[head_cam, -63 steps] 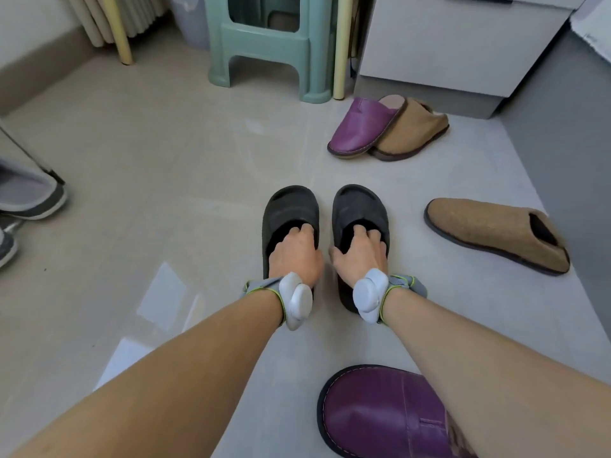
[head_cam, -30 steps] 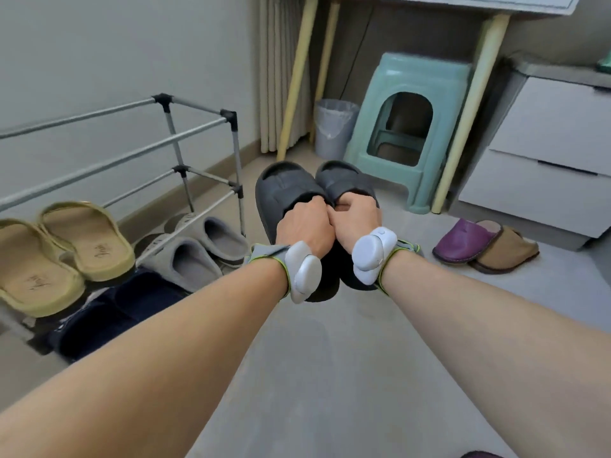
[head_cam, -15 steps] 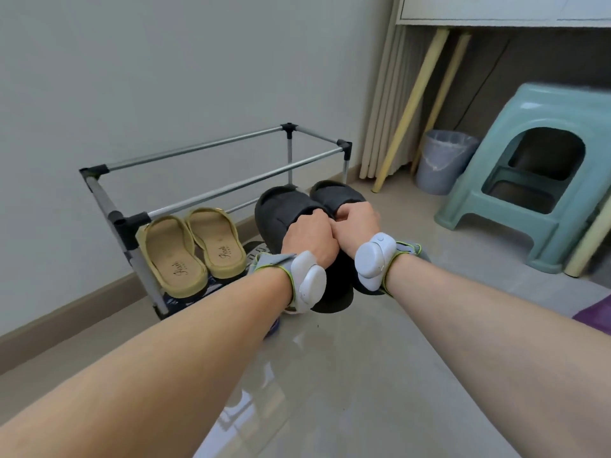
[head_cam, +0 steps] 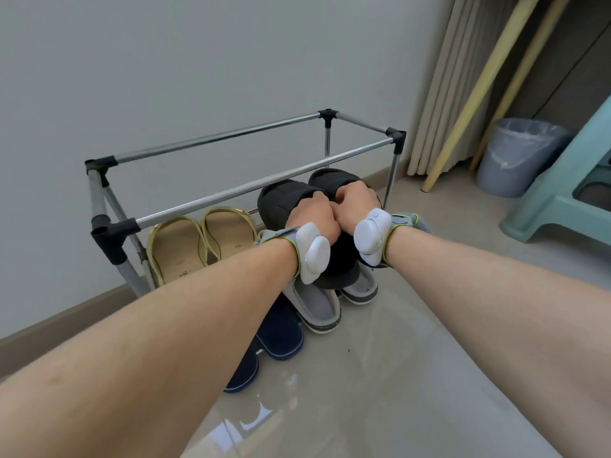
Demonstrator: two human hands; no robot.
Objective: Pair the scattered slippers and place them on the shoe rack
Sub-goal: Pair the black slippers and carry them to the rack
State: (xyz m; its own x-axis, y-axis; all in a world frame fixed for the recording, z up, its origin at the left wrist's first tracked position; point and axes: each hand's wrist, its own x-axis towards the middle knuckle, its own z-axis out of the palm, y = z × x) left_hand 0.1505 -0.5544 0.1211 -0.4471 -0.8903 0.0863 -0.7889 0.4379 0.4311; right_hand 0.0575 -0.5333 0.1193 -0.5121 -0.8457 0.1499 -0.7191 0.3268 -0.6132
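Note:
My left hand [head_cam: 312, 214] grips the left black slipper [head_cam: 279, 201] and my right hand [head_cam: 355, 206] grips the right black slipper [head_cam: 327, 181]. Both slippers are side by side, toes pointing into the metal shoe rack [head_cam: 231, 193], just under its front top bar on the right half. A pair of yellow slippers [head_cam: 201, 242] lies on the rack's middle tier to the left of them. The heels of the black slippers are hidden behind my wrists.
Grey slippers [head_cam: 317, 305] and dark blue slippers [head_cam: 277, 335] lie on the rack's bottom level, sticking out onto the floor. A bin [head_cam: 515, 153], a green stool [head_cam: 568, 200], curtains and yellow table legs [head_cam: 476, 94] stand to the right.
I lifted the black pair off the floor, turned left to the rack, and moved the slippers forward under its top front bar beside the yellow pair.

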